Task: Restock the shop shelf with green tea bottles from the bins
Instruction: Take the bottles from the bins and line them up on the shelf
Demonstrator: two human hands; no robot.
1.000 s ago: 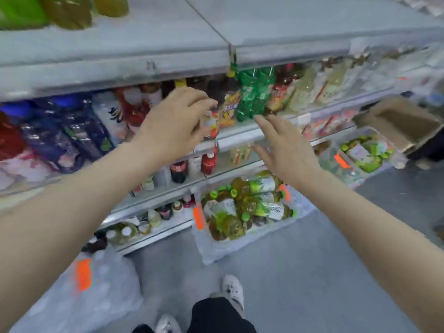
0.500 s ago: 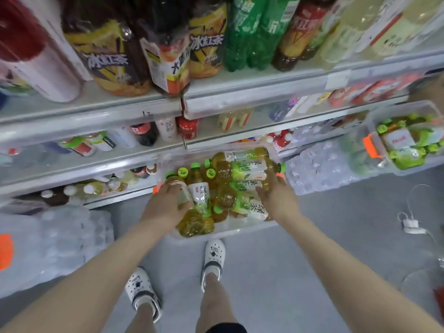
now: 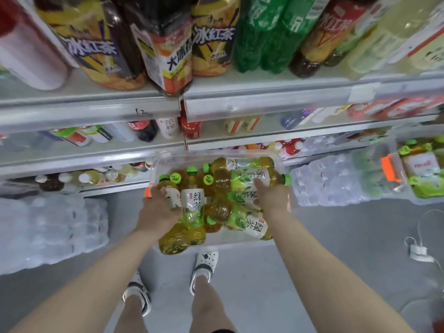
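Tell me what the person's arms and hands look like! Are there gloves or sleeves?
No gloves, and no sleeves in view. The left hand and right hand are bare. The left forearm and right forearm are bare to the picture's edge. No watch, ring or bracelet shows.
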